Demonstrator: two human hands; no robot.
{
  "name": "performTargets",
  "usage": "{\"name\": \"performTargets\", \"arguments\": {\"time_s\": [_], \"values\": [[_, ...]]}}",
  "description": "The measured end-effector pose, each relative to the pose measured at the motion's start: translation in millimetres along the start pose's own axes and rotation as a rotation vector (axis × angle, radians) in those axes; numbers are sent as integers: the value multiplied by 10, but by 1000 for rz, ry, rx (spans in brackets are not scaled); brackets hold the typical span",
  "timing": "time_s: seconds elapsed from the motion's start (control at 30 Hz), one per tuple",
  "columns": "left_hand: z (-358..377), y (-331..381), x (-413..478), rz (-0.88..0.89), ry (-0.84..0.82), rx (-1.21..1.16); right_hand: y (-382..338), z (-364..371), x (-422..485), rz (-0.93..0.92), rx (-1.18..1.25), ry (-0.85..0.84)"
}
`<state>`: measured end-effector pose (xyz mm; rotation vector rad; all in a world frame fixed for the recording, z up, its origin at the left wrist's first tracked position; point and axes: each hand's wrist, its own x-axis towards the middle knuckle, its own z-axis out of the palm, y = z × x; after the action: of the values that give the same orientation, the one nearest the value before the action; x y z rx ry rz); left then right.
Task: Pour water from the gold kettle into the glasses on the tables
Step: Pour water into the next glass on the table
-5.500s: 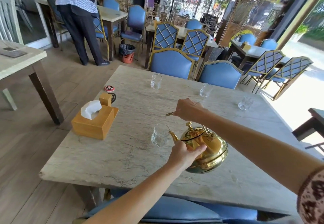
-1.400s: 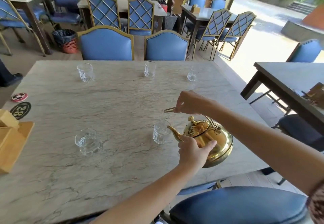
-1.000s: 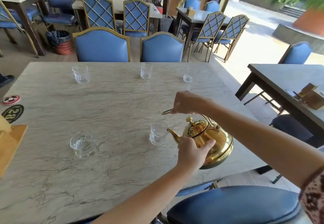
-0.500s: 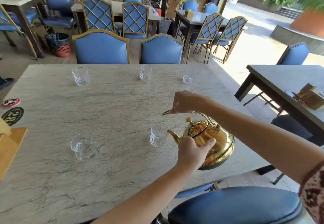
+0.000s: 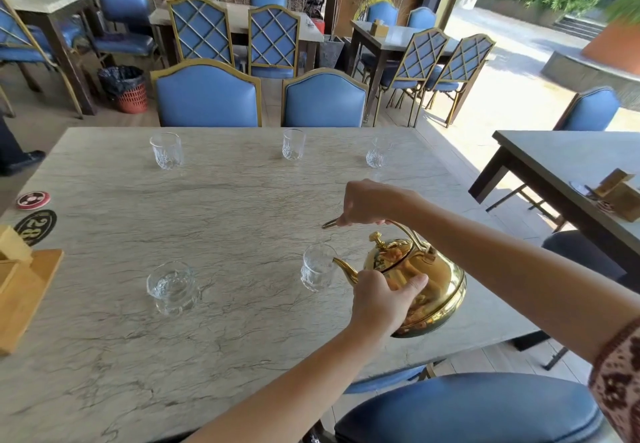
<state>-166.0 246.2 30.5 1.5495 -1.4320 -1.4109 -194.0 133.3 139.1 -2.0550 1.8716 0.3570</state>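
Note:
The gold kettle (image 5: pixel 426 286) hangs tilted over the marble table (image 5: pixel 225 220), its spout at the rim of a near glass (image 5: pixel 317 267). My right hand (image 5: pixel 372 201) grips the kettle's handle from above. My left hand (image 5: pixel 381 298) presses against the kettle's body just behind the spout. A wider glass (image 5: pixel 171 286) holding water stands to the left. Three more glasses line the far edge: left glass (image 5: pixel 165 150), middle glass (image 5: pixel 293 143) and right glass (image 5: pixel 378 152).
A wooden tissue box (image 5: pixel 20 290) sits at the table's left edge beside a number-28 disc (image 5: pixel 35 226) and a red coaster (image 5: pixel 33 200). Blue chairs (image 5: pixel 207 96) stand behind the table. A blue seat (image 5: pixel 467 408) is below me. Another table (image 5: pixel 571 165) is to the right.
Since the oldest frame I have shifted from the first near glass to the one further right. In the last second the kettle has stayed tilted at this glass; the view has barely moved.

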Motion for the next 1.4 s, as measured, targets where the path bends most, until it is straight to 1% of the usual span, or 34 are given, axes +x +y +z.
{"name": "performTargets", "arguments": {"time_s": [0.73,1.4], "values": [[-75,-21,-40,9,-27,-15,-15,-8,-23,4,35,9],[-166,43,-191,13,-61,1,13,17,-72,54,54,16]]}}
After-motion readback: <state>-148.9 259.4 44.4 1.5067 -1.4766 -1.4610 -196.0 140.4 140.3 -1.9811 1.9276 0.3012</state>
